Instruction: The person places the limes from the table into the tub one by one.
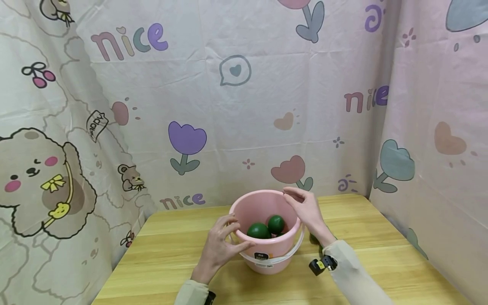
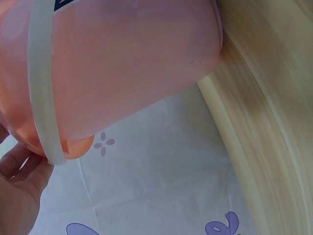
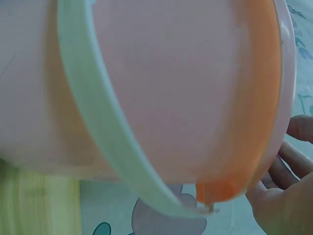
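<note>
A pink plastic bucket [image 1: 263,254] stands on the wooden table, its white handle [image 1: 280,259] hanging down across the front. Inside it lie dark green rounded fruits [image 1: 259,231], some partly hidden by the front wall. My left hand [image 1: 221,245] holds the bucket's left rim, thumb reaching along the front edge. On the far right of the rim, my right hand [image 1: 306,209] grips the edge with its fingers. Both wrist views show fingertips at the rim, near where the handle [image 2: 41,88] joins the bucket.
A dark green object [image 1: 314,239] shows on the wooden table [image 1: 164,254] beside the bucket, partly hidden behind my right wrist. Printed fabric [image 1: 236,118] hangs behind the table and along both sides.
</note>
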The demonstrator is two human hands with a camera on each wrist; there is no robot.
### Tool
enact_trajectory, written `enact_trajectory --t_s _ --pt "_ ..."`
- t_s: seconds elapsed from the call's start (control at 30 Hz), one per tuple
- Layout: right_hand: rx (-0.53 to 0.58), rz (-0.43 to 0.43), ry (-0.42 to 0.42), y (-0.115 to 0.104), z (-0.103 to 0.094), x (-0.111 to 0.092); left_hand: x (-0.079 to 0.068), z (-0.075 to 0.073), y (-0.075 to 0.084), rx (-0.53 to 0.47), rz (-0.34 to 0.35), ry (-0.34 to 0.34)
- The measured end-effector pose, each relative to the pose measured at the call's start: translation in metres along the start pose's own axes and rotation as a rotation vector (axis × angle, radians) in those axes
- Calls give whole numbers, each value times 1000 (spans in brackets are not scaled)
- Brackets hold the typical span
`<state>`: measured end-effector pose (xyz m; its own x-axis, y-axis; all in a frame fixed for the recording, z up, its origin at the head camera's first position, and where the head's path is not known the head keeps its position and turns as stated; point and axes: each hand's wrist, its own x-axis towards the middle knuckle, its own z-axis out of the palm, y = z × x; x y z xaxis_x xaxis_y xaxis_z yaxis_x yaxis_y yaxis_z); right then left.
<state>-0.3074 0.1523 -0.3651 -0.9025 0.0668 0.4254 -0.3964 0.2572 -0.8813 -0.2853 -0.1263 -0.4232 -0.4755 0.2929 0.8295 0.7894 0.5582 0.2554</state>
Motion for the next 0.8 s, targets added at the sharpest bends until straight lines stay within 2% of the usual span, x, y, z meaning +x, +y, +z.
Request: enact_trajectory --t_s 0.4,0.8 --pt "-62 87 75 22 -27 -3 0 2 -2 0 5 1" --pt "-234 231 146 49 -58 -16 1 2 -2 2 6 2"
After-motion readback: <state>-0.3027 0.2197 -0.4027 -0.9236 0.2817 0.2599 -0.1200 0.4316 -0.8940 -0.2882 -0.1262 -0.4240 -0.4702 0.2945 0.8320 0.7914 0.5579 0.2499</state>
